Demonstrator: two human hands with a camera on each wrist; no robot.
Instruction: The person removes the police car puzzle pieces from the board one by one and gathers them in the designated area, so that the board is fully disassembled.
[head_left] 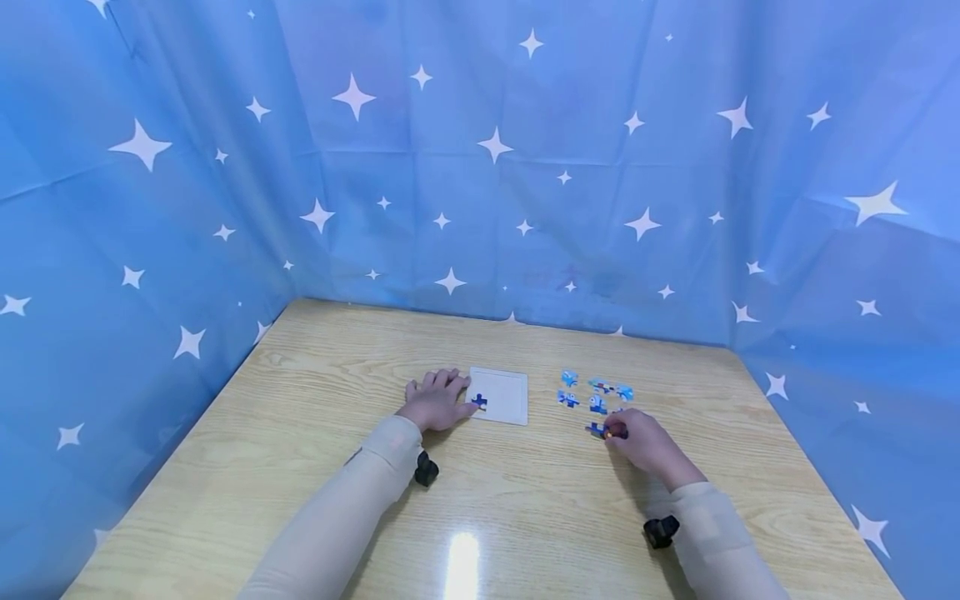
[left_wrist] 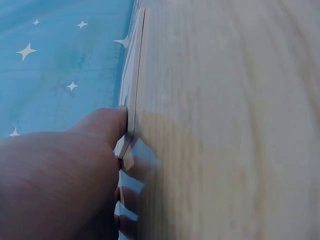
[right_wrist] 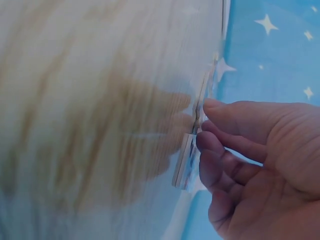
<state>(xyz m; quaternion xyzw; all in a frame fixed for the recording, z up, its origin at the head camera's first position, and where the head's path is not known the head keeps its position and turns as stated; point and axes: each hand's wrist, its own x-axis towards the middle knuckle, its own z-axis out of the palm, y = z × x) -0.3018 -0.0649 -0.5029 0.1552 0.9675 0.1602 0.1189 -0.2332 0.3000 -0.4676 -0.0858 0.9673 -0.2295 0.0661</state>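
Observation:
A white square puzzle tray (head_left: 506, 396) lies on the table with one dark blue jigsaw piece (head_left: 479, 402) in its left part. My left hand (head_left: 438, 401) rests at the tray's left side, fingers spread and thumb against the near corner; the left wrist view shows the thumb (left_wrist: 102, 125) touching the tray edge (left_wrist: 131, 112). Right of the tray, my right hand (head_left: 637, 437) pinches a dark blue puzzle piece (head_left: 596, 429) low at the table. Its curled fingertips partly cover that piece. Close up in the right wrist view, thumb and fingers (right_wrist: 212, 145) meet at thin pieces (right_wrist: 184, 165).
Several loose blue puzzle pieces (head_left: 597, 403) lie in a group just beyond my right hand. A wooden table (head_left: 375, 333) carries everything, and a blue star-printed curtain (head_left: 480, 208) stands along its back and sides.

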